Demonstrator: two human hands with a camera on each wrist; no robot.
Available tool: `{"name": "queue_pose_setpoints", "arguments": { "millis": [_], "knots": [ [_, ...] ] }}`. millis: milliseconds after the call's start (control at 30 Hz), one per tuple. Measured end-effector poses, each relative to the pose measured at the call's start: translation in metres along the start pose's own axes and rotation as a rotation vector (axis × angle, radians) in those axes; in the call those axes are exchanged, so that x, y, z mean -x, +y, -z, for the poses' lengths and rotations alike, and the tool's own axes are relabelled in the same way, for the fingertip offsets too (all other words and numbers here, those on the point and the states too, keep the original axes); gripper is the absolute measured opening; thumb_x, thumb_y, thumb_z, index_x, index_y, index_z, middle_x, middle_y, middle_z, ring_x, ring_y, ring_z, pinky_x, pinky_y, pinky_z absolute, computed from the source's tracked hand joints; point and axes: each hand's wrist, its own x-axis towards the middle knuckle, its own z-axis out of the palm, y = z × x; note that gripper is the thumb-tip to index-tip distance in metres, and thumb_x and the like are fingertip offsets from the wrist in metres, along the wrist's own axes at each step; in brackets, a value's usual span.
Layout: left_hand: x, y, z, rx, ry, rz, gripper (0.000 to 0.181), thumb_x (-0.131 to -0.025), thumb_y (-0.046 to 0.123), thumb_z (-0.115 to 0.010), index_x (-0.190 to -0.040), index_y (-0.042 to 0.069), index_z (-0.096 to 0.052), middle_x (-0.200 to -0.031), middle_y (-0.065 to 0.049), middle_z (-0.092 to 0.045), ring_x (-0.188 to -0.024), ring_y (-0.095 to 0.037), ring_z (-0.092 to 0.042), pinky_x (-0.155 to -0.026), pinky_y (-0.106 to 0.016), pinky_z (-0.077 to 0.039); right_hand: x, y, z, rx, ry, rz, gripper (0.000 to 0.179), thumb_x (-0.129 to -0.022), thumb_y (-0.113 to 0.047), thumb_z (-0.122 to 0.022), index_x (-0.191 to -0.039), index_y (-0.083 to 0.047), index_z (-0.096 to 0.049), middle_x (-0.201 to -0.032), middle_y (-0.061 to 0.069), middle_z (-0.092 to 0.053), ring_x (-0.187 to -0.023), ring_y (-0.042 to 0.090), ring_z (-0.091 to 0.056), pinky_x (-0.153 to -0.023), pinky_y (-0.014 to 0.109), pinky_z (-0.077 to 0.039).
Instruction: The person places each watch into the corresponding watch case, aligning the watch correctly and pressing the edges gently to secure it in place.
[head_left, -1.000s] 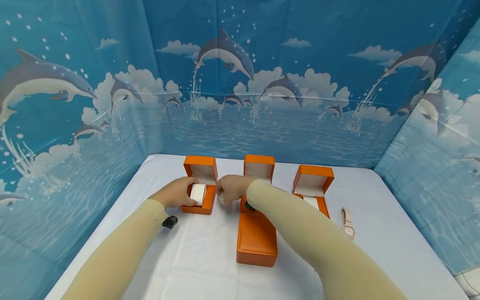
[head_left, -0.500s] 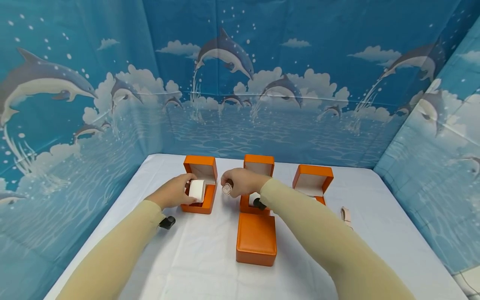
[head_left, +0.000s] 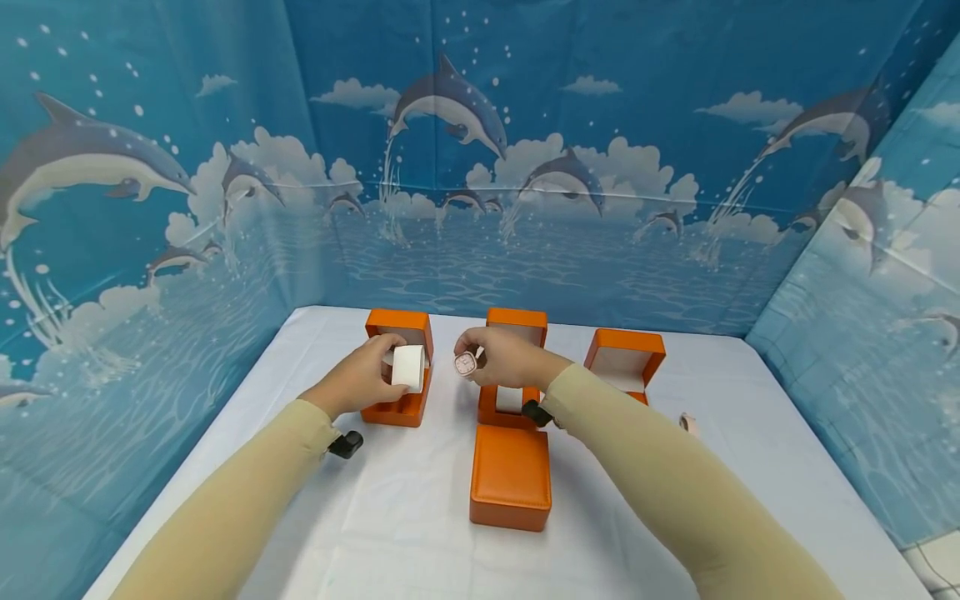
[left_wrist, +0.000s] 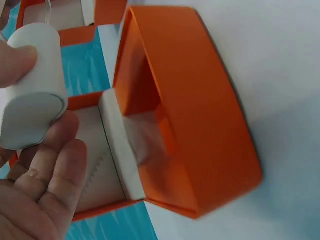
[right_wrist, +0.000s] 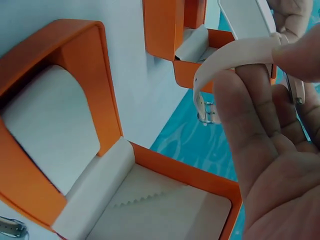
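Observation:
My left hand (head_left: 365,375) grips a white watch cushion (head_left: 408,368) between thumb and fingers, lifted over the left orange watch box (head_left: 393,414). That box's lid stands up; the left wrist view shows the cushion (left_wrist: 37,75) end-on, smooth and rounded. Just to the right, my right hand (head_left: 498,354) pinches a pale pink wristwatch (head_left: 465,363) with its square-looking dial facing me. Its strap (right_wrist: 230,55) curves over the fingers in the right wrist view, and the buckle (right_wrist: 207,113) hangs free. The watch and the cushion are held close together, apart in the head view.
Behind my right hand stands the middle open box (head_left: 517,317), with a white insert (head_left: 509,400). A closed orange box (head_left: 511,477) lies in front of it. Farther right are another open box (head_left: 626,354) and a pink watch (head_left: 688,424), partly hidden by my right sleeve.
My left hand has lifted the white cushion up out of the left box, tilting it rightward. The right hand has raised the watch and shifted right, turning the dial toward view.

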Motion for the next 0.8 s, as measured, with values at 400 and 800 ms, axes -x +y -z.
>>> {"name": "queue_pose_setpoints", "arguments": {
  "millis": [400, 800],
  "knots": [
    [-0.001, 0.036, -0.016, 0.024, 0.094, -0.139, 0.078, -0.090, 0.026, -0.086, -0.153, 0.008, -0.044, -0.135, -0.011, -0.054, -0.104, -0.023, -0.059, -0.086, -0.033, -0.059, 0.027, 0.004, -0.004, -0.107, 0.157, 0.021, 0.035, -0.095, -0.008, -0.076, -0.127, -0.013, -0.063, -0.112, 0.004, -0.068, -0.092, 0.020, -0.064, -0.081, 0.031, -0.059],
    [-0.003, 0.059, -0.029, 0.098, 0.090, -0.234, 0.076, -0.089, 0.028, -0.086, -0.153, 0.015, -0.047, -0.130, -0.011, -0.056, -0.102, -0.025, -0.066, -0.085, -0.033, -0.061, 0.047, -0.002, -0.010, -0.114, 0.271, 0.037, 0.039, -0.096, -0.006, -0.075, -0.132, -0.012, -0.061, -0.124, 0.005, -0.062, -0.090, 0.021, -0.063, -0.079, 0.031, -0.059]
  ]
}}
